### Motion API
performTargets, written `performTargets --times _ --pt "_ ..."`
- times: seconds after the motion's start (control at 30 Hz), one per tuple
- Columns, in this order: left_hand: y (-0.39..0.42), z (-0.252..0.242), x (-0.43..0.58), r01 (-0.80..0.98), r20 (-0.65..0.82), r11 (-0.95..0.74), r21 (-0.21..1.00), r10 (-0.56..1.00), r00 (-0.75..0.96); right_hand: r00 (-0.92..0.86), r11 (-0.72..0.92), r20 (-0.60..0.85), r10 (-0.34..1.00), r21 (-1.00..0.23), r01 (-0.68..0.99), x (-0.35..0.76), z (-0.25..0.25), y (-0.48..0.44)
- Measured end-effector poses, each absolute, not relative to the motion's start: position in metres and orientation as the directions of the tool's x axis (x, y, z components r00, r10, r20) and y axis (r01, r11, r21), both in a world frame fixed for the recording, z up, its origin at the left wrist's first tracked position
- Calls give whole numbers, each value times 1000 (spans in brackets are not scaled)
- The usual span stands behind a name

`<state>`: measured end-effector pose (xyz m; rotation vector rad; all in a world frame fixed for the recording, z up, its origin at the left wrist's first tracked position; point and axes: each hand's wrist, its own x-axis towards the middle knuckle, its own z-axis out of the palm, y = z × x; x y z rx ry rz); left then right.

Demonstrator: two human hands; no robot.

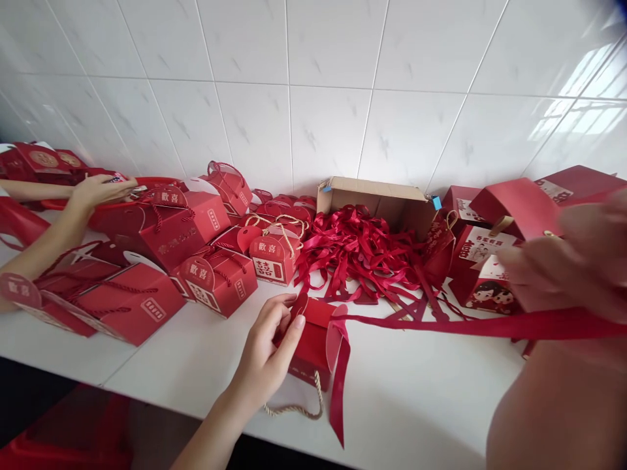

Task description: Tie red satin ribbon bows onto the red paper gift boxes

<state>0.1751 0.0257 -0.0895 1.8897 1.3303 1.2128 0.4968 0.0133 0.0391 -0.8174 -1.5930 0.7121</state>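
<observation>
From the head camera, we see our left hand [274, 336] curled around one end of a small red box [308, 346] on the white counter [416, 398]. A red ribbon [470, 325] stretches from the box to our right hand [582, 254], too blurred for us to tell its grip. Behind, heaped ribbons [355, 251] spill from a carton [375, 189].

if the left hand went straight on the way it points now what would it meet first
The left hand touches the small red box; beyond that, the pile of red ribbons looks first in line, though depth is unclear.
</observation>
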Motion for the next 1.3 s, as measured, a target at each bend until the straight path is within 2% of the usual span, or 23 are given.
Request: performTargets --times 0.1,0.13,0.2,0.27,0.43,0.63,1.0,1.2,1.3 --pt "27 -91 176 291 308 -301 908 951 25 -197 466 459 866 -885 -17 439 35 16" --pt "27 -91 177 231 281 -272 934 960 -5 -299 400 390 871 -916 -32 421 30 20" --pt "27 -93 178 132 212 -203 970 976 -59 -499 288 242 832 -958 16 389 15 31" --pt "24 -93 179 60 143 -138 989 986 -87 -571 270 173 803 -959 89 369 -2 42" --pt "17 -92 182 -119 127 -120 986 990 58 -615 261 41 787 -926 273 354 -23 53" --pt "16 -91 184 -131 115 -103 986 990 87 -599 236 -42 800 -895 377 356 -20 49" --pt "10 -83 189 -106 176 -163 981 975 138 -595 217 -31 803 -915 341 352 -24 52" --pt "17 -84 187 -92 82 -71 993 989 120 -633 275 17 774 -910 311 353 -29 53" --pt "22 -82 185 -42 86 -82 996 987 134 -632 305 38 774 -897 319 353 -31 54"
